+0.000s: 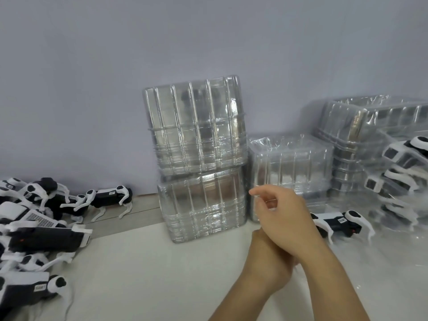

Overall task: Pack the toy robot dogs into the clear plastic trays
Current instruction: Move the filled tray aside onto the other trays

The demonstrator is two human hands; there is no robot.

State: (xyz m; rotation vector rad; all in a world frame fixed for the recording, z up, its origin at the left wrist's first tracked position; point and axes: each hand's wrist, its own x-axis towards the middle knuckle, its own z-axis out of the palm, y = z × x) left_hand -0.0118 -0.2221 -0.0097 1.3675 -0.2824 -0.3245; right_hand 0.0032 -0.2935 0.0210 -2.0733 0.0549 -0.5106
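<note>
Stacks of clear plastic trays stand against the wall: one stack [196, 126] sits on another [203, 205], and a lower stack [291, 167] is beside them. A pile of black-and-white toy robot dogs [41, 218] lies at the left. One dog [335, 221] stands on the table at the right. My right hand [284, 216] hovers in front of the lower stack, fingers loosely curled, with nothing visible in them. My left hand [266, 260] lies under my right wrist, its fingers hidden.
At the far right are more clear trays [361, 126], and beside them several dogs [398, 167] sit inside stacked trays. The white table [150, 274] meets a grey wall behind the stacks. A wooden strip shows at the back left.
</note>
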